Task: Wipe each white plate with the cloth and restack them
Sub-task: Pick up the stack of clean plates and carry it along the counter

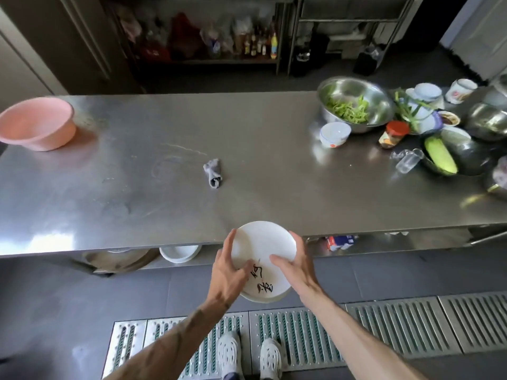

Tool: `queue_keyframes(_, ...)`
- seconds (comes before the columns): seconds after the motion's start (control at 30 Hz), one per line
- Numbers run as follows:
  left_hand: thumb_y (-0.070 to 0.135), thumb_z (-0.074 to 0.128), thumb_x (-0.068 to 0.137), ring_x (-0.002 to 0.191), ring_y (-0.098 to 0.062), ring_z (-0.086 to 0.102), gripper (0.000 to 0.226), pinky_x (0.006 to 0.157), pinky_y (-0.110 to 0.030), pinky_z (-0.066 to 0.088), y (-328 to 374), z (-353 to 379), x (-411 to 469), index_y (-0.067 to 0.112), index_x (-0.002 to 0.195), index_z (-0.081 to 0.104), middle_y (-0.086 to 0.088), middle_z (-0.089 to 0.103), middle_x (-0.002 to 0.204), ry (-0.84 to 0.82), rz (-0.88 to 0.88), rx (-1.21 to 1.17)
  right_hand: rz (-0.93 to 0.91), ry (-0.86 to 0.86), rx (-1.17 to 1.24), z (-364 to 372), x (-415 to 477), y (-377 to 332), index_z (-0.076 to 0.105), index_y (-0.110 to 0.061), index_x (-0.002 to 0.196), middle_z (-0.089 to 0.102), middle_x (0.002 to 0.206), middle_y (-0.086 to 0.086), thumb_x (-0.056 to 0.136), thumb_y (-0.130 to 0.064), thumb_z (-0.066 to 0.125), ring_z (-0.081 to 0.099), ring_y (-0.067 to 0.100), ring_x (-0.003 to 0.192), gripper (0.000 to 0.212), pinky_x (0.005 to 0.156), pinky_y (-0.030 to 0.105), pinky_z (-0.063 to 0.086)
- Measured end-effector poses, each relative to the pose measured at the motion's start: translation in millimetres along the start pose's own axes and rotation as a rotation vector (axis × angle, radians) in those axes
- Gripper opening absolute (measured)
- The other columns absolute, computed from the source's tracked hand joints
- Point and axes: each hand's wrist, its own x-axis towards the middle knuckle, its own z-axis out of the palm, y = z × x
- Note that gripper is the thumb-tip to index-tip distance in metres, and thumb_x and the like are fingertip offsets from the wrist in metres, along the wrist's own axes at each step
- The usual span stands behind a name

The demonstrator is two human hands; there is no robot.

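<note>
Holding a small stack of white plates (263,242) between both palms at the lower centre of the frame, we stand at the near edge of a long steel table (170,133). Our left hand (229,270) clasps the stack's left rim, fingers spread over the top plate with the thumb across its face; our right hand (295,267) presses against the right rim, fingers curving round the edge and the thumb lying on top. The upper plate shows black brush-style characters near its lower edge, and a second rim peeks out beneath it. The stack hangs over the table's front edge, partly above the dark floor.

The cloth (213,172), a crumpled grey rag, lies alone on the tabletop at mid-frame, well apart from our hands. A pink basin (37,123) sits at the upper left. At the upper right we see a steel bowl of green vegetables (354,104), a small white bowl (334,133) and a red-lidded jar (393,134).
</note>
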Motion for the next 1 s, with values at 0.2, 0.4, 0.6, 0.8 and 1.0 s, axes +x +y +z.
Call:
queue_keyframes(0.2,0.037,0.065,0.075,0.116,-0.022,0.053,0.088,0.093,-0.039,0.052,-86.1,23.3,7.2,0.050,0.153,0.028,-0.002,0.051,0.134,-0.050,-0.080,-0.003,0.093,-0.035,-0.018,32.4,18.6,84.6,0.040,-0.047,0.141,0.061,0.127,0.002,0.068,-0.037,0.075,0.059,0.022,0.107,0.081,0.083,0.034,0.052)
queue_keyframes(0.4,0.038,0.065,0.075,0.115,-0.026,0.055,0.086,0.094,-0.052,0.056,-194.6,65.3,62.6,0.056,0.150,0.028,-0.002,0.051,0.135,-0.038,-0.150,0.000,0.149,-0.072,-0.043,78.3,93.3,186.8,0.037,-0.048,0.142,0.059,0.126,0.003,0.064,-0.044,0.072,0.058,0.021,0.105,0.085,0.077,0.030,0.048)
queue_keyframes(0.6,0.042,0.065,0.075,0.111,-0.031,0.059,0.085,0.090,-0.051,0.058,-307.3,113.4,149.1,0.054,0.151,0.028,-0.008,0.056,0.132,0.004,-0.142,0.020,0.129,-0.081,-0.042,128.0,201.2,286.5,0.038,-0.045,0.143,0.058,0.126,0.000,0.070,-0.037,0.074,0.056,0.022,0.109,0.082,0.073,0.026,0.048)
queue_keyframes(0.8,0.043,0.063,0.076,0.118,-0.029,0.056,0.088,0.099,-0.051,0.054,-383.8,148.2,250.1,0.052,0.155,0.025,-0.005,0.054,0.134,0.034,-0.069,0.020,0.015,-0.093,-0.016,170.6,317.6,355.8,0.040,-0.047,0.138,0.060,0.122,-0.005,0.069,-0.036,0.074,0.058,0.018,0.108,0.078,0.086,0.038,0.055)
queue_keyframes(1.0,0.030,0.071,0.083,0.091,-0.026,0.069,0.087,0.080,-0.028,0.059,-429.5,165.8,352.4,0.048,0.156,0.027,-0.007,0.056,0.129,0.077,0.024,0.007,-0.077,-0.005,-0.027,204.2,423.0,386.3,0.043,-0.050,0.136,0.057,0.106,-0.021,0.077,-0.029,0.079,0.053,0.007,0.093,0.072,0.067,0.016,0.040)
